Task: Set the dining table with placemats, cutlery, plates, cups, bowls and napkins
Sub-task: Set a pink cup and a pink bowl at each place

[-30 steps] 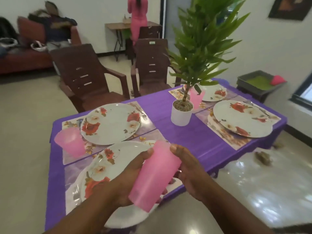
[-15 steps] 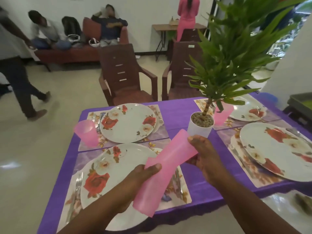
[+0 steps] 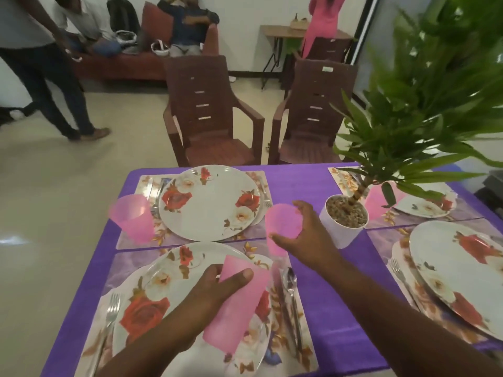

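Over the near placemat (image 3: pixel 304 357), right hand (image 3: pixel 307 240) is gripping one pink cup (image 3: pixel 283 227) for setting down upright beside the spoon (image 3: pixel 290 278), while left hand (image 3: pixel 217 289) is holding the spare cup (image 3: pixel 236 303).

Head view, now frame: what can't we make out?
- Far right pink cup: mostly behind the plant stem and leaves.
- Right hand cup: base blurred, contact with the placemat unclear.
- Right near plate: cut off by the frame's right edge.
- Cutlery beside the far left plate: small, blurred, type unclear.
- Left hand cup: upper part hidden by the fingers.
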